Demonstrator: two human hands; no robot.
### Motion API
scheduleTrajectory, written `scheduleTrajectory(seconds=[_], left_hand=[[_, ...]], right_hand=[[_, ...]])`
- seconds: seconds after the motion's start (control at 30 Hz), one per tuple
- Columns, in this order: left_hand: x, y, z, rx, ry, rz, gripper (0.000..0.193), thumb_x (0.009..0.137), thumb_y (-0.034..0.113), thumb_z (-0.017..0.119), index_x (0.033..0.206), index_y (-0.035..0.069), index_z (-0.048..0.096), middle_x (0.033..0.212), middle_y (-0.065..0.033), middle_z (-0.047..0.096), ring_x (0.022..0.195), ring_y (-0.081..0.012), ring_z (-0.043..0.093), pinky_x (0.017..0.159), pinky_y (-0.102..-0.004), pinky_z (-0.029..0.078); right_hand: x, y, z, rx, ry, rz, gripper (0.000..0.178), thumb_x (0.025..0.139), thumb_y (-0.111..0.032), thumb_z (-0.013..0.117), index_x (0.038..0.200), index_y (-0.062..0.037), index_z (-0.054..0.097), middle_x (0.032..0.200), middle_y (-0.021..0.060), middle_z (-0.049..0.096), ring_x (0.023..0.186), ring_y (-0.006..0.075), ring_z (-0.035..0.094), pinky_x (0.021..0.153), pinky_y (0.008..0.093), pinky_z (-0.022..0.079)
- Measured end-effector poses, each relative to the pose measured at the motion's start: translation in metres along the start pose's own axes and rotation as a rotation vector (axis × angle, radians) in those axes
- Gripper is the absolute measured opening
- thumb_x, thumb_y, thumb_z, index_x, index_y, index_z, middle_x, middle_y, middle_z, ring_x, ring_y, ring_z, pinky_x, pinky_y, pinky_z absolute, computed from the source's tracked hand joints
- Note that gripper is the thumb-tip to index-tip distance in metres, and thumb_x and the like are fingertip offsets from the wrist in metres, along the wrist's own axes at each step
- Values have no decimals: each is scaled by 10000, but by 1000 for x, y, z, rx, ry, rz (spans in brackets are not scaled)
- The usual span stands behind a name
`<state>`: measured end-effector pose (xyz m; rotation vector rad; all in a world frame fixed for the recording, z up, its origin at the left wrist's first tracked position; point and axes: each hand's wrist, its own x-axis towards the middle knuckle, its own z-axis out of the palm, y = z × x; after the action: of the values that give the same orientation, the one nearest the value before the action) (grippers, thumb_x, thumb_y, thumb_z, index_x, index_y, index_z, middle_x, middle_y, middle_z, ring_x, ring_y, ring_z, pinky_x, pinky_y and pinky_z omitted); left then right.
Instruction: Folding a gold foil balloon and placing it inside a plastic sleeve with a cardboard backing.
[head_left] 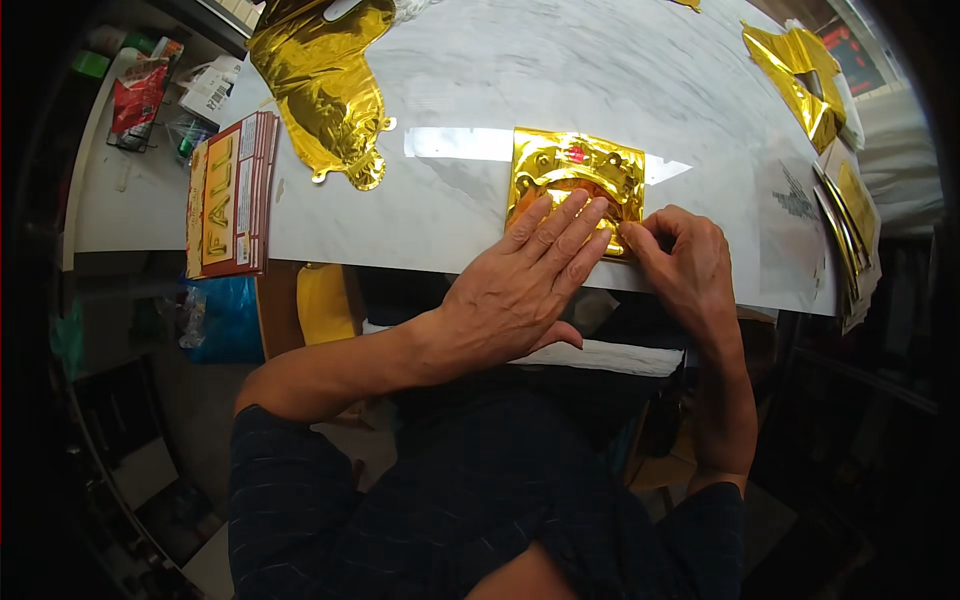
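A shiny gold foil balloon (580, 150), folded into a flat square with a small red mark on it, lies near the front edge of the marble-patterned table. My left hand (515, 275) is open, its straight fingers pressed flat over the lower part of the foil. At the square's lower right corner, my right hand (690, 262) has its fingers curled and pinches the foil's edge between thumb and forefinger. The foil under my left palm and fingers is hidden.
A larger gold foil balloon (325, 100) lies unfolded at the far left. Printed red and cream packages (230, 195) are stacked at the left edge. More gold foil (795, 85) rests at the far right, above a stack of flat packets (850, 225). Cluttered shelves (125, 180) stand left.
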<state>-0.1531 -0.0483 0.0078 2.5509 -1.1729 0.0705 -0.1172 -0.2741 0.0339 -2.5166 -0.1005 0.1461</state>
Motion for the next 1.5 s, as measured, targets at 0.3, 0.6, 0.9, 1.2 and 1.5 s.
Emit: scheduleTrajectory(seconds=[0.3,0.6,0.9,1.2,1.5], left_hand=[[0,-3,6,-11,-29,3,1097,776,616,709,1553,-65,341,1655,-274,299,1568,-418,253,1276,-535,213],[0,-4,6,26,-46,-2,1110,709,538,766,1555,-53,357,1641,-273,323,1549,-420,292,1274,-532,238],[4,-1,6,74,-77,-12,1111,718,545,751,1566,-49,348,1643,-261,327,1549,-411,296,1277,-531,234],[3,0,6,74,-78,-16,1101,726,524,764,1569,-46,345,1648,-254,323,1558,-407,282,1280,-533,228],[3,-1,8,83,-66,-27,1098,696,490,806,1554,-47,381,1650,-246,326,1558,-403,285,1276,-550,226]], right_hand=[[2,-1,-1,-23,-26,34,309,906,-273,752,811,21,752,677,167,692,610,309,689,611,414,520],[-4,3,-10,93,-94,27,273,888,-268,795,848,1,767,701,135,714,622,269,691,625,390,525],[-8,7,-13,-18,-92,67,302,883,-325,816,832,-31,766,655,72,685,587,222,660,601,368,517],[-25,25,1,208,336,-168,89,928,-66,759,945,-1,701,795,124,702,626,227,649,585,345,502],[-41,20,18,-322,63,-697,701,947,-425,656,1426,73,533,1542,245,498,1475,397,446,1240,526,320]])
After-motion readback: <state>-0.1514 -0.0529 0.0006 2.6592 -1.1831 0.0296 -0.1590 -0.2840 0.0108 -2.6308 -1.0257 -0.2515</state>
